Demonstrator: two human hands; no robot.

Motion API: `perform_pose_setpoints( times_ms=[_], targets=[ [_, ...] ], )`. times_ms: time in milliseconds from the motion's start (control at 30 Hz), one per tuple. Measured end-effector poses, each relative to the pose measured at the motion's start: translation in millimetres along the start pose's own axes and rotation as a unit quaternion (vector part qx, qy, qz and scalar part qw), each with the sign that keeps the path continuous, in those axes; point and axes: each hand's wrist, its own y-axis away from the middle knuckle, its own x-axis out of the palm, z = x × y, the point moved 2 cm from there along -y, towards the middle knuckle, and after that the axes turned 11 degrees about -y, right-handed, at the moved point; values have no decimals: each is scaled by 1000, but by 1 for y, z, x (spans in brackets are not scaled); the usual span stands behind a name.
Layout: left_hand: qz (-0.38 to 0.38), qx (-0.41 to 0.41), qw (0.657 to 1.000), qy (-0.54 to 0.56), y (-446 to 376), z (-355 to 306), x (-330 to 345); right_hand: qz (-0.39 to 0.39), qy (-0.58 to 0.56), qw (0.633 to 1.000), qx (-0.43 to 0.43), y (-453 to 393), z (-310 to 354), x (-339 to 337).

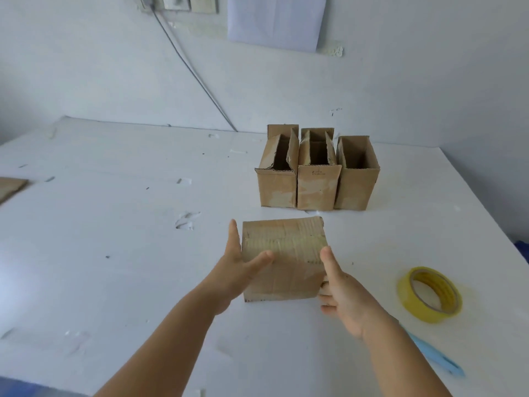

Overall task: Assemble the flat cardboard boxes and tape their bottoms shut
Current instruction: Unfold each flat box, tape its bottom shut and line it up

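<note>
A small corrugated cardboard box (284,259) is sitting between the two hands, its taped face turned up, the brown surface worn and streaked with pale scuffs and glossy tape strips. The left hand (237,267) is pressing flat against the box's left side, fingers straight and pointing away from the person, thumb laid across the top face. The right hand (340,293) is clasping the box's near right corner, thumb raised along the edge and the other fingers curling in toward the side; how firmly they are gripping is hard to tell from this angle.

Beyond the fingertips, three assembled boxes (316,173) are standing upright in a tight row, tops open, flaps ragged. To the right of the right hand, a roll of yellow tape (429,293) is lying flat, and just by the right forearm a light blue tool (435,356) is resting, partly hidden by the arm. Far to the left of the left hand, a flat piece of cardboard (11,187) is lying at the frame's edge.

The white table (114,253) is showing dents and nicks, with broad open surface left of the left hand.
</note>
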Motion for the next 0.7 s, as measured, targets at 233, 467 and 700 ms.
perform_pose_setpoints(
  times_ms=[233,467,700],
  targets=[
    [-82,71,977,-186,22,-14,-35,79,-272,958,-42,11,14,28],
    [-169,77,978,-92,33,-6,-74,87,-203,967,-127,-2,32,86],
    [-219,59,971,-71,13,7,-122,44,-74,966,-245,-29,54,150]
  ],
)
